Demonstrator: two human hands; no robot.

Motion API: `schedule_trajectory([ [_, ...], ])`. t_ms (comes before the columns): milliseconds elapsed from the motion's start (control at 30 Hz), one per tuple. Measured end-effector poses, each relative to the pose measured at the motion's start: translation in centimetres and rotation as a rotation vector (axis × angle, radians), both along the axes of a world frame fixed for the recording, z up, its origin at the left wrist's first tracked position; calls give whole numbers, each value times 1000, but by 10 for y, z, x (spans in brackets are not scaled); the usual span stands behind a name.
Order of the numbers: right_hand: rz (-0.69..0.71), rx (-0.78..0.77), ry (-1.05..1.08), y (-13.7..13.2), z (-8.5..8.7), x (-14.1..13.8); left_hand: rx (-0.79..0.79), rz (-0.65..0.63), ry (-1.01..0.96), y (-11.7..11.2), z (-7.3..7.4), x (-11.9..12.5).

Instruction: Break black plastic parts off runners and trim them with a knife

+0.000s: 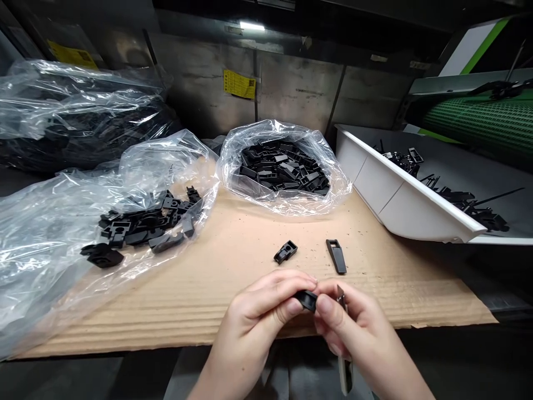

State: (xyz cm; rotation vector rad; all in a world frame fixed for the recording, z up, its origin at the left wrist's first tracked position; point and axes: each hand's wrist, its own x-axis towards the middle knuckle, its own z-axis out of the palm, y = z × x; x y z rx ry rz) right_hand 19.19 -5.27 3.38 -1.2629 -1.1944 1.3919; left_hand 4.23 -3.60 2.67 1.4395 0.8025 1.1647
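Both hands meet at the near edge of the cardboard sheet (233, 266) that covers the counter. The left hand (258, 316) has its grip pinched on a small black part (307, 300), thumb and forefinger clamped on its rounded end. The right hand (353, 333) has its grip closed around a slim tool (345, 375) whose pale handle sticks out below the palm, while its thumb presses against the same part. The part is held just above the cardboard, between the two thumbs. As to progress, I would judge the work well under way but far from over. The open clear bag (291, 203) in the middle holds a good heap of flat, rectangular black mouldings, and the crumpled bag on the left (50, 233) holds a looser scatter of chunkier, notched pieces. Only two pieces lie loose on the sheet: a stubby clip (285, 251) and, near it, a flat tongue-shaped piece (336, 256) with a square hole at one end. The white tray (400, 194) on the right has more black mouldings with thin spindly runners among them, so plenty appears untouched. Everything black is matte hard plastic, the bags are glossy, wrinkled film, the cardboard is ribbed and speckled with dark crumbs, and the tray is smooth.
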Motion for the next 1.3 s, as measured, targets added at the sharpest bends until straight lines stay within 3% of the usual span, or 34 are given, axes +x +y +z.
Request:
schedule_trajectory([
  [167, -230, 91, -23, 0, 1, 1, -37, -17, -33, -1, -1, -1],
  [333, -223, 448, -176, -4, 2, -10, -38, 44, -22, 0, 1, 1],
  [467, -341, 547, -171, -4, -1, -16, -50, 84, -14, 0, 3, 2],
  [667, -371, 342, 40, 0, -9, -5, -11, 101, 0, 0, 4, 0],
  [967, -127, 35, 184, -7, -9, -7, 53, 150, -116, -10, -14, 6],
  [1133, -90, -12, 242, -4, -6, -2, 117, 100, -134, -11, -17, 6],
  [1300, -229, 62, 162, -6, -6, 2, 171, 118, -128, -10, -19, 3],
])
